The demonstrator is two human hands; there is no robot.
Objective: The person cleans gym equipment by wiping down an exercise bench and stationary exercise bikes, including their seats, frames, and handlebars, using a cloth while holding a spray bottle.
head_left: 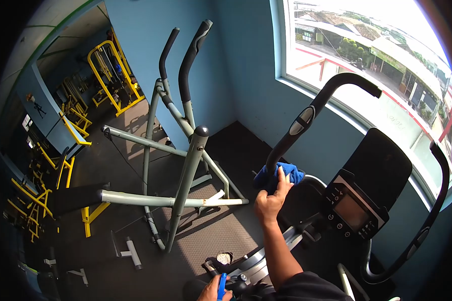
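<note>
My right hand [272, 199] is closed on a blue cloth [292, 173], which is wrapped around the lower part of a black curved handlebar [286, 143] on an elliptical trainer. The fingers press the cloth against the bar. At the bottom edge, my left hand [212, 292] is closed around a narrow blue plastic object [222, 287]. The frame cuts off the lower part of that object, so its kind cannot be made out. The trainer's console [354, 208], with a screen and buttons, stands to the right of my right hand.
A second handlebar [429, 220] curves along the right side. A grey-green metal frame machine [186, 180] with black grips stands to the left. Behind it are a blue wall [246, 55] and a mirror [80, 100] reflecting yellow gym equipment. A window [366, 60] is at upper right.
</note>
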